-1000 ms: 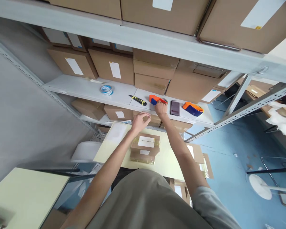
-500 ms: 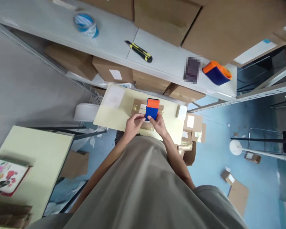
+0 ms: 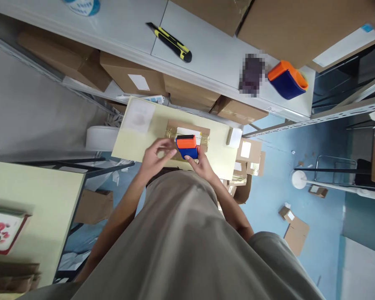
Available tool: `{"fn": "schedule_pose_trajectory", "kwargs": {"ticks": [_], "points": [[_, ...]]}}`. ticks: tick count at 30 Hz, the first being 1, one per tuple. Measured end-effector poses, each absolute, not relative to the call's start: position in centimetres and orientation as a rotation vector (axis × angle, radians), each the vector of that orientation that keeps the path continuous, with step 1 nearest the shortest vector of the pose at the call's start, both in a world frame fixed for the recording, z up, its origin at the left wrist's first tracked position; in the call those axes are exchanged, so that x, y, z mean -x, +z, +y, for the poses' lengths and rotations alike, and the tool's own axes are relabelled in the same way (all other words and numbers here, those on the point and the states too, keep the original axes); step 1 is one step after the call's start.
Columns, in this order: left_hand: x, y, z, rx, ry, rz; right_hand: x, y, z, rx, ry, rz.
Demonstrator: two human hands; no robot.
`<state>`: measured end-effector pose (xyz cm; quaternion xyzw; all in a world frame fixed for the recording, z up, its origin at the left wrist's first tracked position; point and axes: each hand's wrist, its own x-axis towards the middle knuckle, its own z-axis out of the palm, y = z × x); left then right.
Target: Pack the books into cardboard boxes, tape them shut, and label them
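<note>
Dispenser: the orange-and-blue dispenser (image 3: 187, 146) is up in front of the torso, over the taped cardboard box (image 3: 189, 129) on the pale yellow surface (image 3: 221, 155), its dark-edged orange end facing away from the body.
Right grip: the right hand (image 3: 203, 166) is closed on the dispenser's blue body from its right side, thumb across the near face.
Left grip: the left hand (image 3: 154, 159) is parted, thumb and blurred fingers spread just beside the dispenser, apparently holding nothing; whether the thumb tip touches it, I cannot tell.
Steadying: a firm right-hand hold low on the blue part would probably serve best, leaving the orange end free.
Dark edge: it may be a cutting strip, so left fingertips are safer coming in from the side than across it.
Thumb: light pressure on the body should be enough; squeezing hard could tilt the dispenser.
Shelf: a utility knife (image 3: 171, 41) and a second dispenser (image 3: 286, 81) lie on the shelf (image 3: 212, 52), well apart from both hands.
</note>
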<state>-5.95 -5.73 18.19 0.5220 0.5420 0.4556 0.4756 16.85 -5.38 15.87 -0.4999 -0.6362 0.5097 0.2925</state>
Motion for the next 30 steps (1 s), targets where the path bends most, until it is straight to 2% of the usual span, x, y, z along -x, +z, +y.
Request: {"fn": "schedule_pose_trajectory", "kwargs": {"ticks": [4,9,13,18,25,30], "points": [[7.9,21.1,-3.4,-1.355,1.098,1.289,-18.0,17.0,-5.5,1.37,1.309,-1.907],[8.6,23.0,-1.2,-1.462,0.873,1.167,-19.1,18.1,-5.5,1.348,1.245,-2.131],[8.5,22.8,-0.7,-1.468,0.763,1.14,-19.8,18.7,-5.2,1.31,1.201,-2.272],[7.9,20.4,-1.4,-1.345,0.835,1.239,-20.1,19.6,-4.4,1.379,1.223,-2.339],[5.9,14.4,-3.7,-0.988,1.039,1.38,-19.7,22.2,-1.2,1.519,1.576,-2.274],[4.5,13.1,-3.7,-0.88,1.117,1.405,-20.2,25.7,2.9,1.542,1.846,-2.346]]}}
